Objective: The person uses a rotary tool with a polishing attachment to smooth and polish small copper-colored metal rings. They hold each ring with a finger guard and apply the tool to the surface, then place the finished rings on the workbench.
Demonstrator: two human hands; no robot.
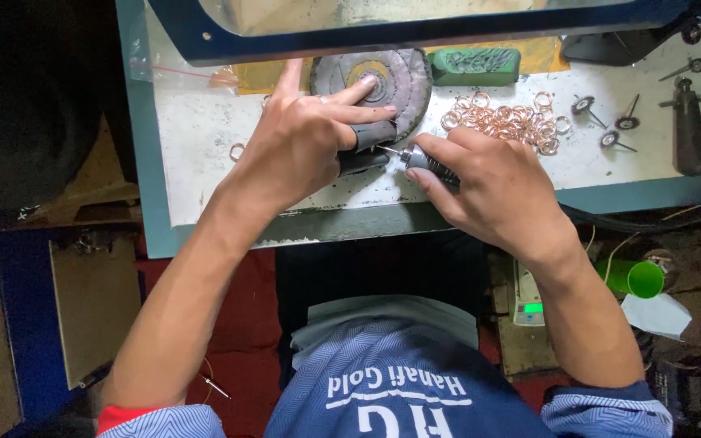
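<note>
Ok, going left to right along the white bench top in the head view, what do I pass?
Single ring → left hand → round buffing wheel → right hand gripping the rotary handpiece → pile of copper-coloured rings → small mounted brush wheels → dark upright tool.

The left hand (302, 146) covers whatever its fingers (367, 113) pinch against the dark peg (363, 154). The rotary tool's tip (389, 150) is too small to identify. The blue-framed panel (415, 32) runs off the top edge.
</note>
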